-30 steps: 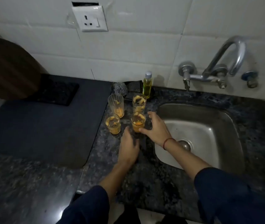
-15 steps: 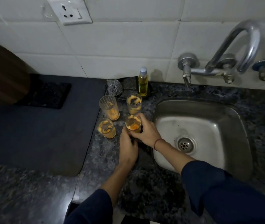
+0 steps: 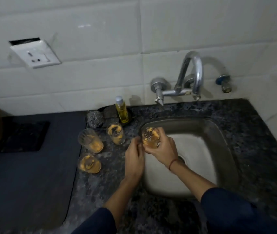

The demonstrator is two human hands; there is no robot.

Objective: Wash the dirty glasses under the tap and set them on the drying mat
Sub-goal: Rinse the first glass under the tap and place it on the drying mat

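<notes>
Right hand [image 3: 163, 147] wraps round a dirty glass [image 3: 151, 135], held over the sink [image 3: 218, 130] rim. Left hand [image 3: 134, 157] sits just beside, fingertips at the glass; gripping or merely touching, can't tell. Three other glasses [image 3: 90, 141] stand on the tabletop [image 3: 110, 174] left of it.

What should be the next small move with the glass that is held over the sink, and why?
Probably carry the glass back and right, under the tap, then open the water. The right hand grips it over the left edge of the sink, short of the spout. Orange residue coats it, and no water seems to run.
</notes>
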